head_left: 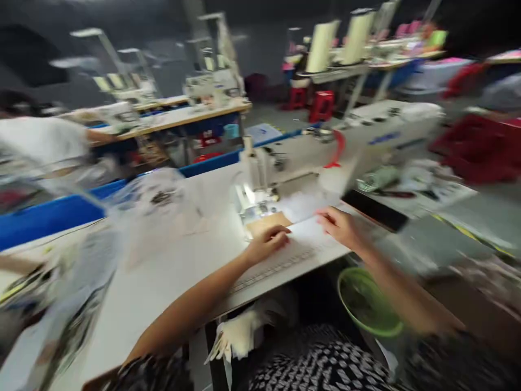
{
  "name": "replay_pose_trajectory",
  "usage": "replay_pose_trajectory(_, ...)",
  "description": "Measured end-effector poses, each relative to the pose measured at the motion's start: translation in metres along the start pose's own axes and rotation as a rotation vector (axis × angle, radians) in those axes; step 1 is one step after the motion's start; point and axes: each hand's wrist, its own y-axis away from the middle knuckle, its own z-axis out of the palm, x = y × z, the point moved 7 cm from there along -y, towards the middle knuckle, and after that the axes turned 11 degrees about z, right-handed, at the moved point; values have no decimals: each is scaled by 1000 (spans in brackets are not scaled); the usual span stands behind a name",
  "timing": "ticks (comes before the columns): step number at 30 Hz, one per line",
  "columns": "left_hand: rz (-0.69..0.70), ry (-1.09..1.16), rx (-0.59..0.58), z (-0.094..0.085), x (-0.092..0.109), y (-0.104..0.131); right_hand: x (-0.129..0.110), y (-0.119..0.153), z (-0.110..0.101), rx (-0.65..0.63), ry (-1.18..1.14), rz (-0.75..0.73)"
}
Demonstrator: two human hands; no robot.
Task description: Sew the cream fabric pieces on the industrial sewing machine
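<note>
A white sewing machine [301, 155] stands on the white table [163, 282], its lamp lit near the needle. My left hand [268, 243] rests just in front of the needle area, fingers curled, beside a tan piece [271, 221] lying under the machine head. To the right, my right hand [336, 224] is bent with thumb and forefinger close together, near white material [303, 209]. Blur hides whether either hand grips anything. A dark phone [374, 209] lies right of my right hand.
A clear plastic bag [158, 201] sits left of the machine. Below the table's front edge are a green basket [368, 301] and a pale glove [240, 334]. Thread cones [321, 46] stand behind. Another person in a white shirt [44, 141] is at the far left.
</note>
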Motion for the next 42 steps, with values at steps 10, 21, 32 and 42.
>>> replay_pose_trajectory(10,141,-695,195,13,35,-60,-6,-56,-14,-35,231,-21)
replay_pose_trajectory(21,9,-1122,215,24,19,-119,28,-78,42,-37,382,-242)
replay_pose_trajectory(32,36,-1062,193,23,10,-116,33,-77,42,-11,437,-175)
replay_pose_trajectory(42,12,-966,246,19,11,-116,20,-73,27,-21,449,-171)
